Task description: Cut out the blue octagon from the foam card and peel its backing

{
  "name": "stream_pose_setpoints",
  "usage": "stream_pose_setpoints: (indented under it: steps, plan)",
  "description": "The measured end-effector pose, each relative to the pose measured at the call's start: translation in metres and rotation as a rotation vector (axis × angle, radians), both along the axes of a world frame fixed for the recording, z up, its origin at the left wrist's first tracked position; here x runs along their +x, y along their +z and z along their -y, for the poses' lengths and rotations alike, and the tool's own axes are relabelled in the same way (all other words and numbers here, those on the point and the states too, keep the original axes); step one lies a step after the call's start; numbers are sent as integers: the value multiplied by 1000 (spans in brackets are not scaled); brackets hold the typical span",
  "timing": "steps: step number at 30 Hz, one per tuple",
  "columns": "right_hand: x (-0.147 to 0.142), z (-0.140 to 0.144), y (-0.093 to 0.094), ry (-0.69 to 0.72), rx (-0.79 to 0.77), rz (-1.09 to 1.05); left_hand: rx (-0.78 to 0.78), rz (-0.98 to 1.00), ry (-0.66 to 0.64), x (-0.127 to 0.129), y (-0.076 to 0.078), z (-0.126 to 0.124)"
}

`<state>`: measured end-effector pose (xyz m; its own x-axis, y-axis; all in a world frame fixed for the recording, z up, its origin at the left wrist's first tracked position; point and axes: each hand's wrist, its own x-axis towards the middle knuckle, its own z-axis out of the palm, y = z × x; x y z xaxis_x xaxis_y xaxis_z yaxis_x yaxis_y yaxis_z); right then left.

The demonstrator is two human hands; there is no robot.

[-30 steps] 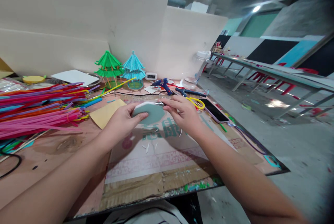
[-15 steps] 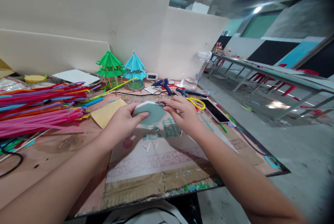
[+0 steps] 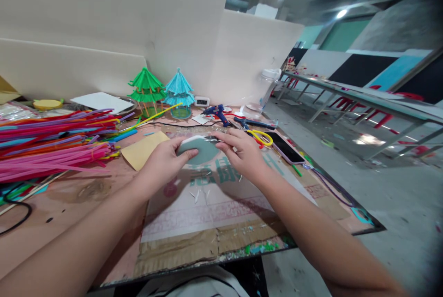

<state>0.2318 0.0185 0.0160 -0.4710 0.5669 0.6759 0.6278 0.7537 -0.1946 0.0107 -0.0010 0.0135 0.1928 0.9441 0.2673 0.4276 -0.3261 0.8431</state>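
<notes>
1. Hands meet over the middle of the counter (image 3: 86, 195): the left hand (image 3: 162, 160) and the right hand (image 3: 242, 151) hold one teal foam disc (image 3: 200, 149) between them, just above the printed cardboard mat (image 3: 207, 214).
2. Left fingers wrap the disc's near left edge, thumb on top, pinching it so the flat face stays tilted toward the eyes.
3. Right fingers are pressed together at the disc's far right rim, where a small glinting thing sits; what it is cannot be told.
4. The disc looks like soft craft foam: matt teal face, pale thick edge, roughly many-sided outline.
5. Small white slivers lie scattered on the mat under the hands.
6. Long thin plastic straws (image 3: 51, 144), pink, purple and orange, lie piled at the left, within reach, beside a tan paper sheet (image 3: 143, 149).
7. Behind stand two pleated straw pagoda models, the green pagoda (image 3: 147, 87) and the blue pagoda (image 3: 178, 89).
8. A blue glue gun (image 3: 216, 112), yellow-handled scissors (image 3: 259, 136) and a phone (image 3: 285, 147) lie to the right.
</notes>
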Motion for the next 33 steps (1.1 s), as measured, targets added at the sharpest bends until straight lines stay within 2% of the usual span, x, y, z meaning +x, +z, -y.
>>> stream_pose_setpoints:
  steps: [15,33]
  plan:
    - [-2,1,0,4,-51,-1,7,-19,-27,4,0,3]
    - [-6,3,-3,11,-22,3,41,-95,-23,4,-2,4]
